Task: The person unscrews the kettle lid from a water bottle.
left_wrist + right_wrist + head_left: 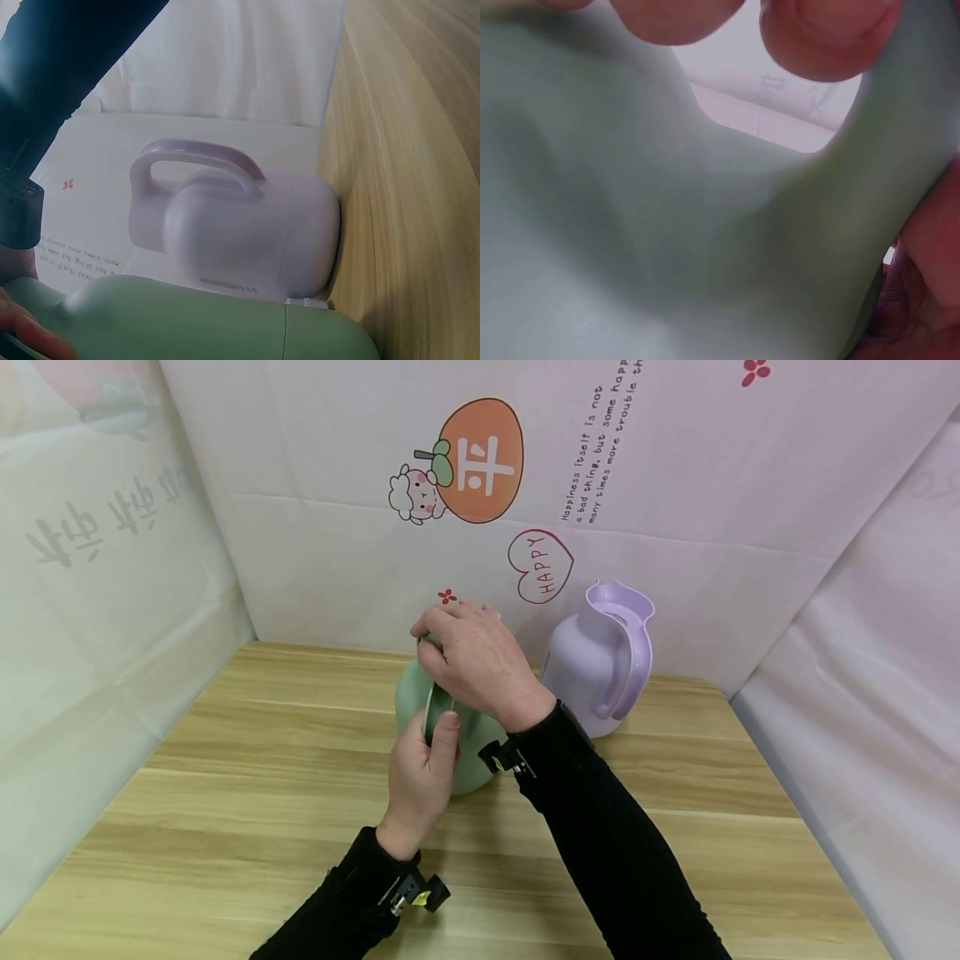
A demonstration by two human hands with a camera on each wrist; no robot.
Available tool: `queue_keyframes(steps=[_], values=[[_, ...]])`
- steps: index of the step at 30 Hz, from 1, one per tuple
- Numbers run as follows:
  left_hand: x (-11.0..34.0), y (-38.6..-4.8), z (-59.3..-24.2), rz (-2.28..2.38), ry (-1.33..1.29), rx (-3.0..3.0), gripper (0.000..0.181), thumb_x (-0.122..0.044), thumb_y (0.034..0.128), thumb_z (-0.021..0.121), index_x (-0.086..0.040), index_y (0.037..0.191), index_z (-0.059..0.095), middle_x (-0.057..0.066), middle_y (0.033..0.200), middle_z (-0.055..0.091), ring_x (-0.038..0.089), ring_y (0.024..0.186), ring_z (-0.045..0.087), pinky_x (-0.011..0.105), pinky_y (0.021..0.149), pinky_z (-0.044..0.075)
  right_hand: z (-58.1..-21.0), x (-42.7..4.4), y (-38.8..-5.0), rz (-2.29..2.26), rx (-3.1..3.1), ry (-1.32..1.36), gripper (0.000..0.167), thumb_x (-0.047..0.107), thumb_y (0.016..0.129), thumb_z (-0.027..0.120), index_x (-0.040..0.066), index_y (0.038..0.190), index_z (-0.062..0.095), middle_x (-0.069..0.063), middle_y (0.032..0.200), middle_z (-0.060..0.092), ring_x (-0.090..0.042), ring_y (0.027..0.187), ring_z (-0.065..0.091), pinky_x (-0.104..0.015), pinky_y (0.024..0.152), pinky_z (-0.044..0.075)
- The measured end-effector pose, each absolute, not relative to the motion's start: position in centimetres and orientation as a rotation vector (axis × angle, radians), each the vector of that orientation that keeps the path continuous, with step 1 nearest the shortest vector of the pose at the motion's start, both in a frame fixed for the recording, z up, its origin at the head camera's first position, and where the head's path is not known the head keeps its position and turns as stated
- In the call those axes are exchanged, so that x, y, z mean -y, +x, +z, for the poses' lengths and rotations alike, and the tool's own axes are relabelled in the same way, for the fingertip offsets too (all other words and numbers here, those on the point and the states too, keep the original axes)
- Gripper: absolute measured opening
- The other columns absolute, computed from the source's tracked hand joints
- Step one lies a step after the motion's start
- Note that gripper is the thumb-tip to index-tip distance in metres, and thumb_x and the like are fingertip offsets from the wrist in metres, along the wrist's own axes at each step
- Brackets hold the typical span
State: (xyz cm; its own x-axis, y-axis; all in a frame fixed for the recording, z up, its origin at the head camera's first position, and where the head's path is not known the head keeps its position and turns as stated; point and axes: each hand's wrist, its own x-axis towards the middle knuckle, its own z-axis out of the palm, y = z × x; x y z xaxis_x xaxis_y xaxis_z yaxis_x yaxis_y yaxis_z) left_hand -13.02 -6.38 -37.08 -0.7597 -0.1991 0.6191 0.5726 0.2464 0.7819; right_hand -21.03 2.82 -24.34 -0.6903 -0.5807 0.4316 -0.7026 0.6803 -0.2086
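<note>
Smooth pale-green plastic jug [471,770] sits under the right hand [480,664], fingers curled over its top; left fingers [446,737] clamp its handle [437,706]. Probably stiff, kinda slippery, so trust that handle.

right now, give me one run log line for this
left hand grips green jug by handle | right hand at its top | lilac jug stands untouched on wood table

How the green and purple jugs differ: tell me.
The green jug is pale green; the purple jug is pale purple. The left hand grips the green jug's handle and the right hand rests on top; no hand touches the purple jug. In the head view, the purple jug stands right of the green jug. Both stand upright on the table.
</note>
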Motion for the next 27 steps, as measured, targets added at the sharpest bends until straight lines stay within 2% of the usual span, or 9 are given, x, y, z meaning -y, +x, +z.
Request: queue_keyframes(steps=[10,19,27], values=[[6.35,-13.0,-37.12,-1.585,-0.337,1.894,0.034,-0.022,0.1113,0.05,-0.01,0.079,0.049,-0.004,0.061,0.044,0.01,0.05,0.041,0.027,0.047,0.034,-24.35,-2.92,-21.19,0.554,2.571,1.044,0.03,0.015,0.097,0.051,0.022,0.118,0.072,0.007,0.123,0.071,-0.02,0.135,0.056,-0.057,0.123,0.028],[6.34,-12.95,-37.07,-1.591,-0.339,1.901,0.035,-0.021,0.1112,0.05,-0.01,0.078,0.049,-0.004,0.06,0.044,0.011,0.049,0.041,0.028,0.047,0.034,-24.39,-3.19,-21.28,0.622,2.603,1.067,0.032,0.014,0.094,0.05,0.022,0.117,0.071,0.006,0.128,0.07,-0.028,0.152,0.041,-0.057,0.126,0.022],[6.33,-12.99,-37.11,-1.588,-0.336,1.901,0.033,-0.019,0.1106,0.05,-0.01,0.079,0.049,-0.004,0.061,0.045,0.011,0.05,0.042,0.028,0.048,0.034,-24.22,-3.57,-21.58,0.676,2.626,1.107,0.034,0.014,0.093,0.049,0.023,0.117,0.071,0.002,0.144,0.062,-0.029,0.154,0.037,-0.056,0.128,0.017]])
